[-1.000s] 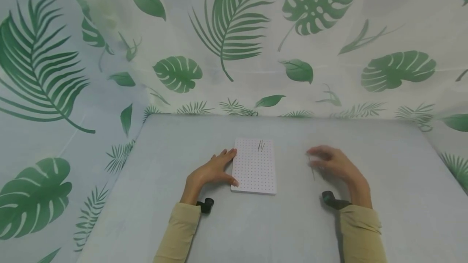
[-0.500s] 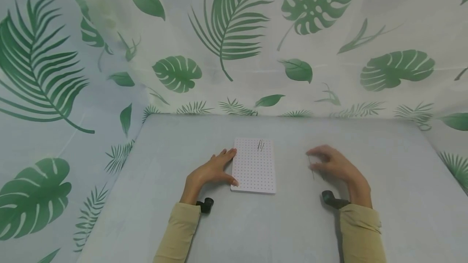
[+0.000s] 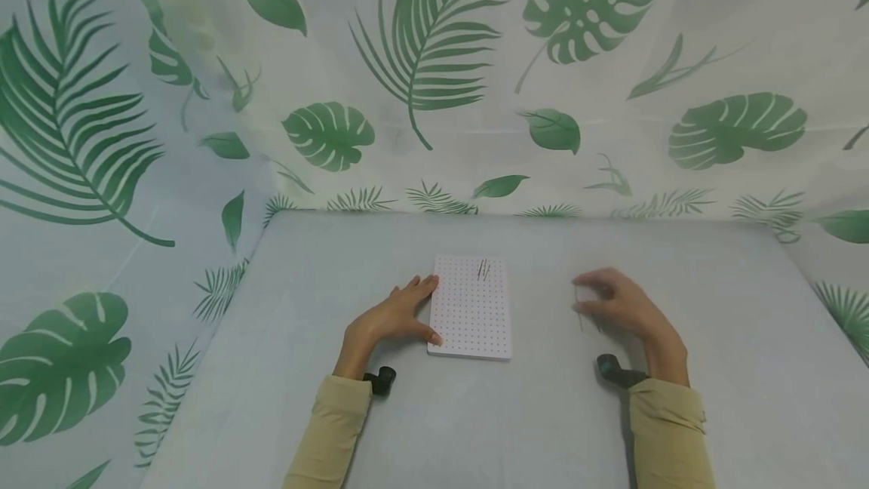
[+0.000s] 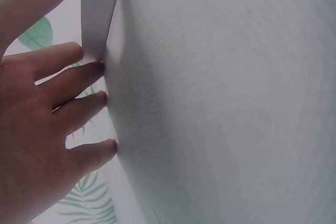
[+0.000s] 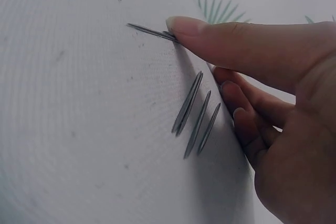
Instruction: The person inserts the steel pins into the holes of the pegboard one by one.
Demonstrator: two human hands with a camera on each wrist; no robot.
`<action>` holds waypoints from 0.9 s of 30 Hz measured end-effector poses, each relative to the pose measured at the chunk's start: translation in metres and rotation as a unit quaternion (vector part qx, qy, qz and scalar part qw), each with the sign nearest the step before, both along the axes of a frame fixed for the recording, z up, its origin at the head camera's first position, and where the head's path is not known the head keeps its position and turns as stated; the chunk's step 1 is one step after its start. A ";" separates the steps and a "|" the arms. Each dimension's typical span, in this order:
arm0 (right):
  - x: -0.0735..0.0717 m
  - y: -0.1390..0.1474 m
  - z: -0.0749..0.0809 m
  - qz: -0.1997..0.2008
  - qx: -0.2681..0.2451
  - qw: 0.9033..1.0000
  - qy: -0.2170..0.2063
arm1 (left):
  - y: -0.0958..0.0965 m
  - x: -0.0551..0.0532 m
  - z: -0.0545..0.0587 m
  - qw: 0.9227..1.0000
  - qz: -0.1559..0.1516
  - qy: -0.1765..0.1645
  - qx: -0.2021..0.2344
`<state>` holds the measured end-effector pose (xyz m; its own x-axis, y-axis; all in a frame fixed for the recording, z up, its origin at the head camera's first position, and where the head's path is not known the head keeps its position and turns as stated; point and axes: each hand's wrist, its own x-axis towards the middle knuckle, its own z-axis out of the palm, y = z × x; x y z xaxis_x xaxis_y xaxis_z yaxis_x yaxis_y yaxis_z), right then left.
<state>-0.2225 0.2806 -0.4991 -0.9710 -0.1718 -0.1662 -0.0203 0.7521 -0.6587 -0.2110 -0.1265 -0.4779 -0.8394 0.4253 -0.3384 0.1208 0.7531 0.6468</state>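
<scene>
A white pegboard [image 3: 470, 312] with rows of small holes lies on the table, and several thin pins [image 3: 483, 270] stand near its far right corner. My left hand [image 3: 390, 319] steadies its left side, thumb at the near left corner and fingertips at the far part of that edge. In the left wrist view, the fingers reach the surface beside the board's side [image 4: 100, 14]. To the right, my right hand [image 3: 627, 308] is low over several loose metal pins [image 5: 197, 124], tapered at their ends. Its thumb [image 5: 189, 27] touches another pin [image 5: 149, 31]; thumb and fingers are apart.
The grey-white table [image 3: 468, 429] extends around the board to a leaf-patterned cloth [image 3: 468, 157] at the back and left. A small black camera [image 3: 383, 381] sits at the left wrist and another black camera [image 3: 616, 370] at the right.
My right hand has shifted very slightly right over the loose pins, with a small movement of thumb and fingertips. The left hand and the board have stayed in place.
</scene>
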 end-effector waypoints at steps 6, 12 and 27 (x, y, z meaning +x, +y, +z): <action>-0.001 0.000 0.000 -0.009 0.007 1.000 -0.005 | 0.000 0.001 0.002 1.000 0.002 -0.002 -0.001; 0.000 -0.001 0.001 -0.025 -0.004 1.000 -0.009 | -0.001 0.001 0.002 1.000 0.007 -0.007 -0.001; 0.000 0.004 -0.002 -0.077 -0.053 0.995 0.017 | 0.000 0.001 0.003 1.000 0.003 -0.006 -0.006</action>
